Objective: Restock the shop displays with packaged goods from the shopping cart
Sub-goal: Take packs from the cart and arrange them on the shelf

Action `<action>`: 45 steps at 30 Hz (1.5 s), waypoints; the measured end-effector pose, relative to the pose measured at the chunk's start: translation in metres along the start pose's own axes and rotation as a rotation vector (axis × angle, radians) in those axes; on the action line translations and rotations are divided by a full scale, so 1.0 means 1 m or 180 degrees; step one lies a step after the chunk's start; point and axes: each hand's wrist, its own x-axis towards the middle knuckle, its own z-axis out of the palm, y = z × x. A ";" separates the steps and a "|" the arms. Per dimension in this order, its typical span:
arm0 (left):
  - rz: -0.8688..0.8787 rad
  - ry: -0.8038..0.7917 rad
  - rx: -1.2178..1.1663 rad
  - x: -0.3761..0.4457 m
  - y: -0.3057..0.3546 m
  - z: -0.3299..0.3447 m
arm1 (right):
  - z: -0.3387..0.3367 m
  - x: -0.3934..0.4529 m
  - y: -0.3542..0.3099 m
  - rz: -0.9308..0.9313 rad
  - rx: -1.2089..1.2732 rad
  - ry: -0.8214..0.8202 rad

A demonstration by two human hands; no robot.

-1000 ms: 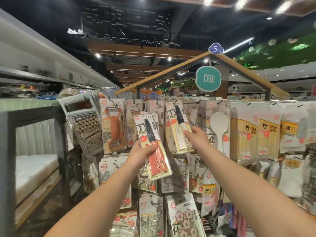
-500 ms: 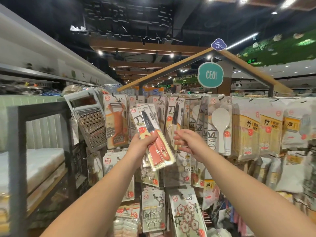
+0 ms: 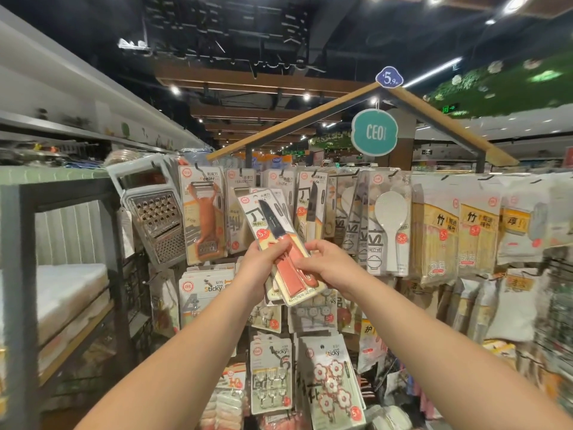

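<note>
A carded knife pack (image 3: 269,221) with a black blade and orange handle is held up in front of the hanging display. My left hand (image 3: 259,264) grips its lower left side, with at least one more pack tucked behind it. My right hand (image 3: 326,264) pinches the lower right edge of the front pack. Behind them, a white-handled knife pack (image 3: 311,209) hangs on a peg in the top row. The shopping cart is out of view.
The peg display carries a metal grater (image 3: 155,220), an orange peeler pack (image 3: 203,226), a white rice paddle pack (image 3: 390,225), yellow bamboo packs (image 3: 440,234) and sticky hook packs (image 3: 272,378) lower down. A grey-framed shelf unit (image 3: 18,243) stands at the left.
My right hand left the white-handled knife pack on its peg and came down to take the edge of the orange knife pack held by my left hand.
</note>
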 end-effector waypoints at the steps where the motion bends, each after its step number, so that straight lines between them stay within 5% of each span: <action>1: -0.0036 -0.0016 -0.0048 0.000 0.000 0.001 | 0.000 0.000 0.000 -0.0005 -0.0005 0.0084; 21: 0.0129 0.0481 0.0542 0.006 -0.002 0.004 | -0.035 0.008 0.027 -0.0089 0.0576 0.1662; 31: 0.0376 0.0519 0.0518 0.000 0.017 -0.003 | -0.044 0.026 0.018 -0.0282 0.0345 0.1637; 45: 0.0440 0.0418 0.0602 -0.008 0.019 -0.010 | -0.042 0.066 -0.001 0.0342 -0.0117 0.1627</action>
